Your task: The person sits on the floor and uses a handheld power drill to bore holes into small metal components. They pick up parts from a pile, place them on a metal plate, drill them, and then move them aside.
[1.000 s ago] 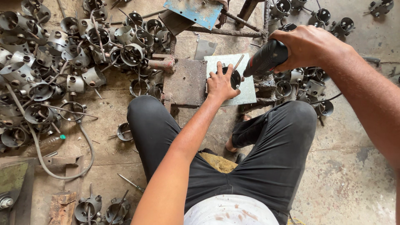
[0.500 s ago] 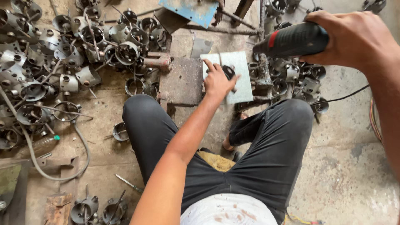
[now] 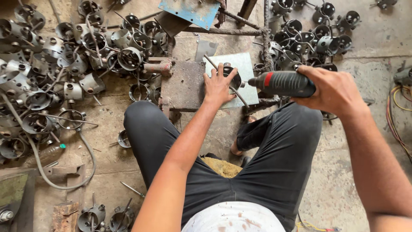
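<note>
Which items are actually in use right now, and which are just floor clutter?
In use: left hand pressing round metal part on pale plate; right hand holding power tool.
Clutter: pile of metal rings, blue plate, hose, coloured wires.

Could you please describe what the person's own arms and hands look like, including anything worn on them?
Both arms are bare as far as the picture shows: no sleeves, and no gloves on the left hand or the right hand. No watch, ring or bracelet shows on either wrist or hand. The forearms are lean. The only clothing in view is black trousers and the hem of a stained white shirt.
</note>
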